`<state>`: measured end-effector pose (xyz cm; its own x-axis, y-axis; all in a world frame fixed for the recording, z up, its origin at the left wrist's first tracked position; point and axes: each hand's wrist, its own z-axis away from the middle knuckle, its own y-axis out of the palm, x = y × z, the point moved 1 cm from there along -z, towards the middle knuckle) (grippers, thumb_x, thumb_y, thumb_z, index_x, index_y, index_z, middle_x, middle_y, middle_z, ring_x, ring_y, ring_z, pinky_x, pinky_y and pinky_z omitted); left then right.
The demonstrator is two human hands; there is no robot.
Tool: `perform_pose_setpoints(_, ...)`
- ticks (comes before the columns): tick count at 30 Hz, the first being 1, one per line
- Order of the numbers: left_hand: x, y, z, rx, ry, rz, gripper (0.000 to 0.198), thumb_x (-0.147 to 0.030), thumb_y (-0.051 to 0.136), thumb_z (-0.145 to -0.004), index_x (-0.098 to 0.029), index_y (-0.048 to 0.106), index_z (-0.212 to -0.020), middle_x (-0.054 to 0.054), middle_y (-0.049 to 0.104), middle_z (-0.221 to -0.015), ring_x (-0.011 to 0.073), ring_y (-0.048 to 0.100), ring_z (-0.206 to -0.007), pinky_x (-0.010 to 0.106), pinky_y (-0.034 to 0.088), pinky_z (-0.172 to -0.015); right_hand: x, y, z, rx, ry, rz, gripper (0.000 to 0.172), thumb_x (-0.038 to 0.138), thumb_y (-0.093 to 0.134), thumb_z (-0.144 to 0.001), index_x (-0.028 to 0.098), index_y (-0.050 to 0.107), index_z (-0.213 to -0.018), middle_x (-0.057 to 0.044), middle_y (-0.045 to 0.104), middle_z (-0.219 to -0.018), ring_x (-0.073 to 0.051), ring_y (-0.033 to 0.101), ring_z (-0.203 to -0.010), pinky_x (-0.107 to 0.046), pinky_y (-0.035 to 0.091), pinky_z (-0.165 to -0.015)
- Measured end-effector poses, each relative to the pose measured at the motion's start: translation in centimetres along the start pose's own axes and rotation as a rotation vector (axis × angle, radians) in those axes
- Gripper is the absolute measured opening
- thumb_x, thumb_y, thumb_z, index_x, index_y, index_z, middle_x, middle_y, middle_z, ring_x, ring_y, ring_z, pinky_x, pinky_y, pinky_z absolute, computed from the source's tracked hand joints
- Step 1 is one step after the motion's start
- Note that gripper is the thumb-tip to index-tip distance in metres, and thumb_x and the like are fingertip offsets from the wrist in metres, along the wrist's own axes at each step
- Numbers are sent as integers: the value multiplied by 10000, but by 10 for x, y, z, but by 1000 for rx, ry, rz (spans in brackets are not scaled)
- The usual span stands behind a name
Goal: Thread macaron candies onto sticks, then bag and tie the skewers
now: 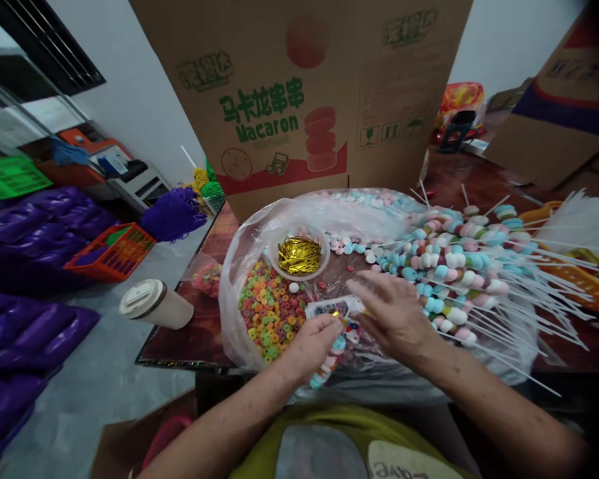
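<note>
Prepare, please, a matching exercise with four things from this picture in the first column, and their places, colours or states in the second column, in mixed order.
Column 1
1. left hand
2. gold strips
3. lidded cup
4. small rings

Column 2
A. green, orange, yellow and red
B. at the left edge of the table
C. holding a row of pastel discs
D. inside a round tub

Right pairs: 1-C, 2-D, 3-B, 4-A
</note>
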<state>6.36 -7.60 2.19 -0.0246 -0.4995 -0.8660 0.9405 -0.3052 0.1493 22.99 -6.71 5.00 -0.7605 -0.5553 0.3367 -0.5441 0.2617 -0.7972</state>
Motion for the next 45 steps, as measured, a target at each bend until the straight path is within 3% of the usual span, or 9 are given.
perform_pose_setpoints(2,2,-5,0,-74,99,-36,344,-507,488,-726,-165,446,-727,-30,467,-650,83,459,-560,216,400,-545,5,10,4,-41,242,-218,280,320,516,-794,165,536,-1026,-93,570,-918,-210,492,-844,-341,375,-711)
perform_pose_setpoints(7,3,-16,8,-176,352,-565,327,-425,378,-818,-172,423,-614,-30,402,-565,99,397,-555,219,338,-538,28,45,19,308,684,-1037,284,454,576,-717,190,477,-684,58,453,-505,-82,395,-418,-212,305,-402)
perform_pose_setpoints(12,6,-20,16,-135,215,-390,351,-480,352,-825,-184,389,-640,-46,390,-541,82,411,-459,192,313,-435,13,30,9,-196,867,-1297,291,380,673,-648,186,456,-644,44,534,-562,-63,456,-444,-190,359,-428)
perform_pose_setpoints(14,8,-19,17,-142,225,-342,359,-489,394,-806,-176,409,-630,-52,374,-521,75,404,-447,187,313,-434,9,24,7,-262,902,-1277,274,358,685,-642,191,473,-694,58,520,-571,-50,435,-434,-170,336,-404)
perform_pose_setpoints(19,13,-16,16,-78,133,-117,382,-536,439,-761,-159,473,-711,-53,422,-513,59,383,-394,182,305,-400,33,38,20,317,837,-1236,267,393,641,-674,187,500,-768,89,436,-490,-48,373,-374,-171,299,-347)
perform_pose_setpoints(23,17,-16,17,64,1,-43,334,-470,543,-710,-169,483,-842,-46,480,-580,51,418,-399,159,305,-382,42,48,27,185,853,-1168,270,405,631,-672,192,465,-688,79,450,-473,-67,411,-395,-183,324,-355)
perform_pose_setpoints(31,30,-21,11,-83,-25,-81,251,-405,545,-701,-159,524,-742,-65,425,-481,50,359,-372,165,250,-371,13,29,15,-307,845,-1194,241,315,673,-666,204,466,-716,86,472,-467,-74,449,-374,-199,368,-378)
perform_pose_setpoints(38,13,-22,13,-78,106,-64,284,-440,534,-726,-164,504,-785,-68,414,-526,39,342,-396,161,263,-399,37,49,24,285,781,-1170,253,396,615,-717,175,493,-697,71,448,-516,-45,370,-393,-170,283,-350)
perform_pose_setpoints(45,32,-22,18,75,-49,-24,316,-468,515,-722,-153,506,-740,-53,404,-531,40,312,-399,163,242,-378,28,37,21,-40,634,-935,152,335,476,-840,202,451,-770,47,508,-538,-85,446,-415,-209,383,-403)
